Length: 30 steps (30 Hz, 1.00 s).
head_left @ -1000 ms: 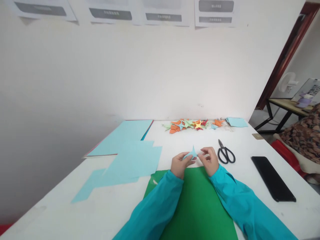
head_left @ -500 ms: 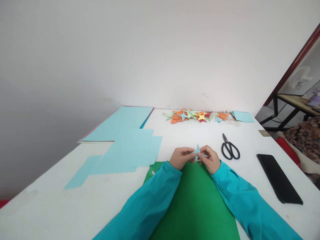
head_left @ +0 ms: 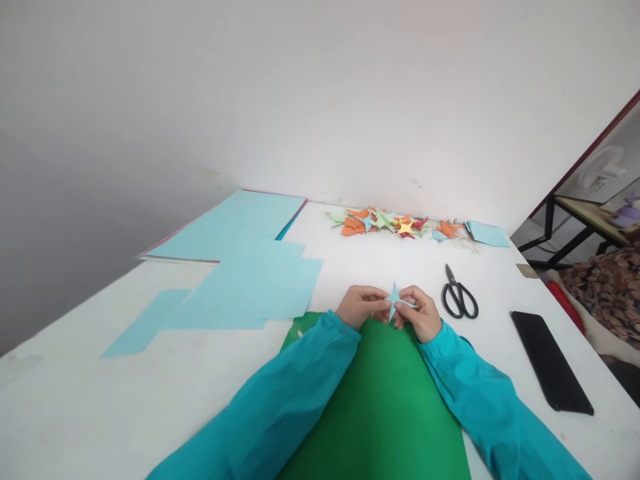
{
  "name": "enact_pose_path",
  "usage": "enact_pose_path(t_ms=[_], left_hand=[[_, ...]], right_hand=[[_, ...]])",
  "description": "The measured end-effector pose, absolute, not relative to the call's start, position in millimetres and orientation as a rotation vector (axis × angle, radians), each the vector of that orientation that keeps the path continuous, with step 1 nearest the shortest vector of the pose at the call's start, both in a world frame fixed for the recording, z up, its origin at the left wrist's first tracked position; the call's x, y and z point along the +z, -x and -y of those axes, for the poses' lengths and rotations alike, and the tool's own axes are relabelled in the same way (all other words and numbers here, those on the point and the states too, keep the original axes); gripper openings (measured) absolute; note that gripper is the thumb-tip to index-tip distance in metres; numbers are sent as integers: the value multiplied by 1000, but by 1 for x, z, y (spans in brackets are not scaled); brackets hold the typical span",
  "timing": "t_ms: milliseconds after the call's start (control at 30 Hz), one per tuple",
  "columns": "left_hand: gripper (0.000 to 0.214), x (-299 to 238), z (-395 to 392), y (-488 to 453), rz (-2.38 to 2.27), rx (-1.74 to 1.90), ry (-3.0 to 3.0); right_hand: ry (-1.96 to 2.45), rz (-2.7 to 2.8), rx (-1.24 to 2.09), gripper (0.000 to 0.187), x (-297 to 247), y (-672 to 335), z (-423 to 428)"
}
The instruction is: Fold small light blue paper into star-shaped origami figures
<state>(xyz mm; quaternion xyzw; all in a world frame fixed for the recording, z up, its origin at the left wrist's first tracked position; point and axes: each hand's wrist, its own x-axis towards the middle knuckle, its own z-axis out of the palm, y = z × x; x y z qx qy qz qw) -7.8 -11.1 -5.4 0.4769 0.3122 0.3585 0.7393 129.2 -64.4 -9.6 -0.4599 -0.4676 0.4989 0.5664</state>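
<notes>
A small light-blue folded paper star with long thin points is pinched between both hands. My left hand grips its left side, thumb on the front. From the right, my right hand pinches it between thumb and fingers, and one point sticks out over those fingers. Both hands are just above the far end of a green sheet, which lies under my forearms. The fingers behind the star are partly hidden.
Black-handled scissors and a black phone lie to the right. Light-blue sheets spread over the left. Along the wall are coloured folded paper pieces and a stack of light-blue squares.
The paper star now faces the camera more fully, its points showing more clearly. My fingers have shifted slightly on it. The whole view has tilted a little.
</notes>
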Motion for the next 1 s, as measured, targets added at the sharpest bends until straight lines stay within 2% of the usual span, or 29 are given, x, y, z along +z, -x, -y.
enact_pose_path(t_ms=[400, 1000], left_hand=[[36, -3, 16, 3, -708, 819, -909], [34, -7, 18, -2, -645, 867, -1014]], right_hand=[[1009, 1103, 1158, 24, -15, -134, 62], [981, 1033, 1147, 22, -21, -136, 59]])
